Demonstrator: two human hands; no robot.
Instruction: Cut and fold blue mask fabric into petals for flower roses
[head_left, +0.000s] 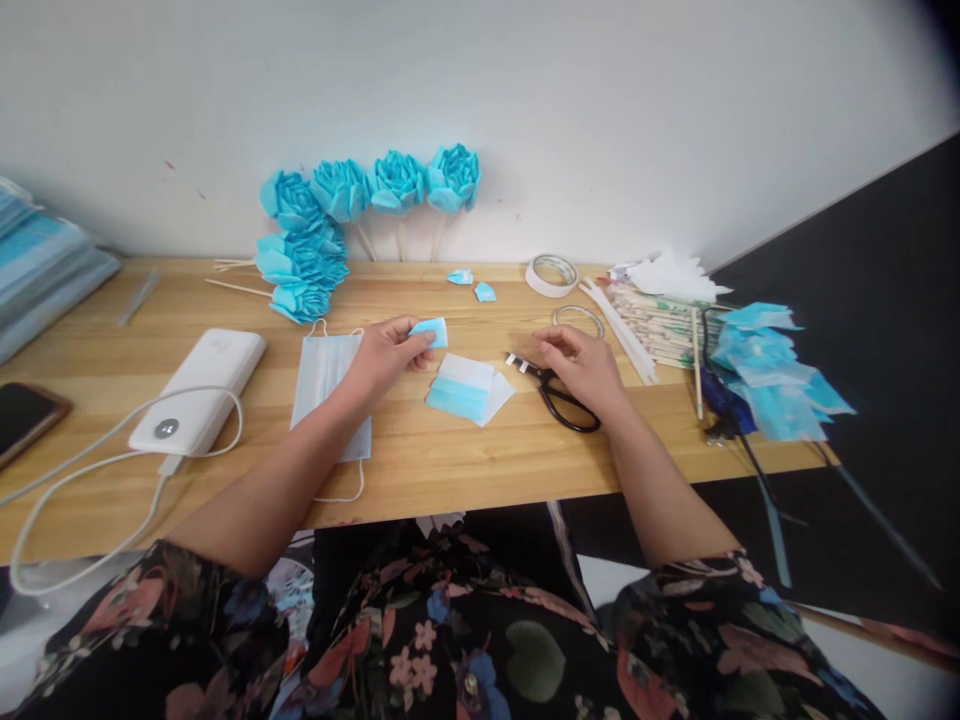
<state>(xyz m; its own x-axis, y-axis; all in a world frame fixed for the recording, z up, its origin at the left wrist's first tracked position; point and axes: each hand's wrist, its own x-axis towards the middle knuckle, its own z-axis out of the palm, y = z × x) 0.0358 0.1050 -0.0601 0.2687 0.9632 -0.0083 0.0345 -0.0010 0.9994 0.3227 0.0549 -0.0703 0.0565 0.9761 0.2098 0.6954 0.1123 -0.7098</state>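
Observation:
My left hand (386,355) pinches a small folded piece of light-blue mask fabric (430,331) between thumb and fingers, just above the wooden table (450,460). A stack of cut blue and white fabric pieces (469,388) lies just right of it. My right hand (581,362) rests on the black scissors (559,392), fingers curled over the handles near the blades. A flat face mask (326,385) lies under my left wrist.
Several blue fabric flowers (352,215) on sticks lean against the wall. A white power bank (201,388) with cable and a phone (26,418) lie left. Tape rolls (551,274), wrapped chopsticks (652,322) and blue scraps (772,370) sit right. Stacked masks (37,270) are far left.

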